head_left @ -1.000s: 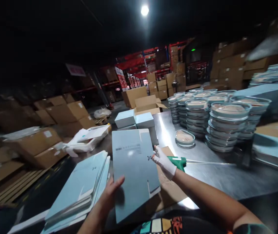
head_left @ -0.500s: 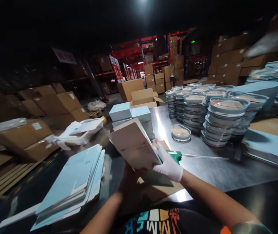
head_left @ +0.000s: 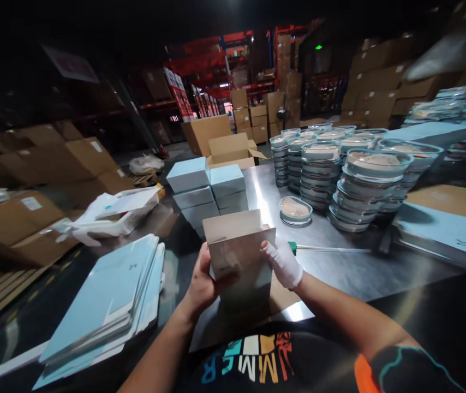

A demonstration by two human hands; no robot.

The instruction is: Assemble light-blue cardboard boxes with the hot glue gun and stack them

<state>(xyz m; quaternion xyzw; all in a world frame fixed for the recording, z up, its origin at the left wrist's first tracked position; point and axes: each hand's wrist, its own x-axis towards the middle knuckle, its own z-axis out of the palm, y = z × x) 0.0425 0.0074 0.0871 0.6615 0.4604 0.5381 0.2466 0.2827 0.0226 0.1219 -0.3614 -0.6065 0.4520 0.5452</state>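
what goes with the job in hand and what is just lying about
Likely belonging:
half-folded carton, in left hand and gloved right hand
flat blue cartons
stacked blue boxes

Apparently lying about:
white basket
green-handled tool
stacked oval containers, role unclear

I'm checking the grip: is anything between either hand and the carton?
Only the white glove on the right hand, its thumb tip bare; otherwise nothing visible. The left hand directly touches the carton.

Box (head_left: 242,255) between flat cartons (head_left: 97,284), left — and containers (head_left: 320,177), right.
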